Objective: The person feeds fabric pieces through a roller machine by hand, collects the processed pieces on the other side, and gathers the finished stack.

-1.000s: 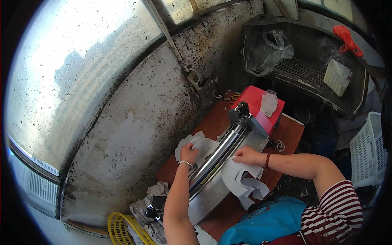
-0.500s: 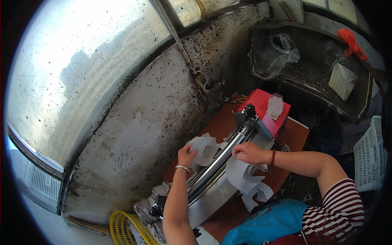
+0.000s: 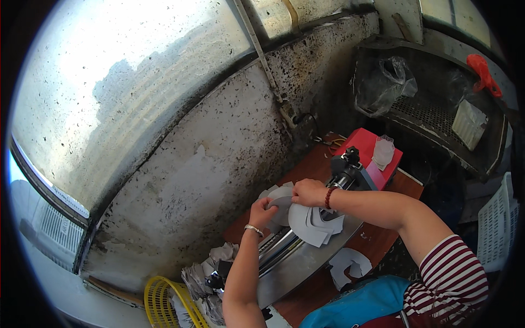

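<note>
Above the bright rollers of a machine (image 3: 284, 239), my two hands are close together over curved pale sheet pieces. My left hand (image 3: 263, 213) pinches the edge of a curved piece (image 3: 281, 201) between thumb and fingers. Closed over the same cluster, my right hand (image 3: 309, 192) has its fingertips on the sheets' upper edge. Below it several curved sheets (image 3: 314, 225) fan out over the rollers and metal plate. Whether they are paper or another thin material, I cannot tell. Another curved sheet (image 3: 350, 266) lies on the brown tabletop near the blue cloth at my body.
The machine's red housing (image 3: 358, 141) carries a small stack of pale pieces (image 3: 383, 152). Grey sheets (image 3: 205, 279) pile up near the yellow basket (image 3: 164, 303). A stained wall (image 3: 186, 175) borders the table, a dark perforated tray (image 3: 424, 117) stands beyond, and a white crate (image 3: 495, 229) is at right.
My right hand has moved left across the rollers to my left hand, carrying its curved sheets from the near side. One sheet now lies apart on the tabletop. The view has shifted slightly.
</note>
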Demonstrator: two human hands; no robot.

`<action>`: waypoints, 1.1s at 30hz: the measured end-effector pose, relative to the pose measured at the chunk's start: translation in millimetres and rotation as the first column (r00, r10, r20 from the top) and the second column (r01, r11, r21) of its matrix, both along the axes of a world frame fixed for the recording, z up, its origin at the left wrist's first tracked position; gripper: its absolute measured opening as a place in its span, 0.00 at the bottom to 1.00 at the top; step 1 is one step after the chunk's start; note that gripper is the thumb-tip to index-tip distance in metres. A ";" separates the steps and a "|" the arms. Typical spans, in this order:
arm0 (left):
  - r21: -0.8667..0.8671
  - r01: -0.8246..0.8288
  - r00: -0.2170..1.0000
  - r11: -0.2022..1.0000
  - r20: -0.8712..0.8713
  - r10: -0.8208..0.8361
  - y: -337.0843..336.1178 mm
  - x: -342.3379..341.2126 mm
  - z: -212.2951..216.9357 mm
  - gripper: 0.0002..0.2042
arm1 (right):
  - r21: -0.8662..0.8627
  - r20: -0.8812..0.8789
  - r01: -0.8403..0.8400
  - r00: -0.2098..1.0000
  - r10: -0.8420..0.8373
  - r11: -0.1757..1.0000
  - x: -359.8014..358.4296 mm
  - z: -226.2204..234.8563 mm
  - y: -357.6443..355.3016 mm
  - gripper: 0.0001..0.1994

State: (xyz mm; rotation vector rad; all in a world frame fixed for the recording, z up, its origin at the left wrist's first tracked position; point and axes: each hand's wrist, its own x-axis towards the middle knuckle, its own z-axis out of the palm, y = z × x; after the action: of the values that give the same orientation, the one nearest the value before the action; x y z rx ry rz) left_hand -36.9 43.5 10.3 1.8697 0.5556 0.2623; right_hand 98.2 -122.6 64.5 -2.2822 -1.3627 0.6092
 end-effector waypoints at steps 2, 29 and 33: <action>-0.073 -0.020 0.996 0.997 0.090 0.026 4.0 -1.3 -6.2 0.07 | 0.114 0.066 -0.036 0.997 0.029 0.993 0.6 4.6 -2.5 0.12; 0.377 0.490 0.848 0.786 -0.415 -0.329 -30.9 15.7 -24.1 0.17 | -0.143 -0.859 0.197 0.461 -0.220 0.970 -7.4 -66.2 -113.3 0.10; 0.296 0.485 0.814 0.823 -0.497 -0.301 -42.9 22.3 -5.3 0.18 | -0.102 -0.893 0.209 0.411 -0.182 0.973 -5.9 -67.6 -113.4 0.10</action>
State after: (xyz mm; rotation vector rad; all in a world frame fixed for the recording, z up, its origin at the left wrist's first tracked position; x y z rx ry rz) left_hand -14.7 0.6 5.0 2.4308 0.3926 -0.3640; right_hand 92.3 -236.0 -3.1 -1.5365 -0.5134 1.4412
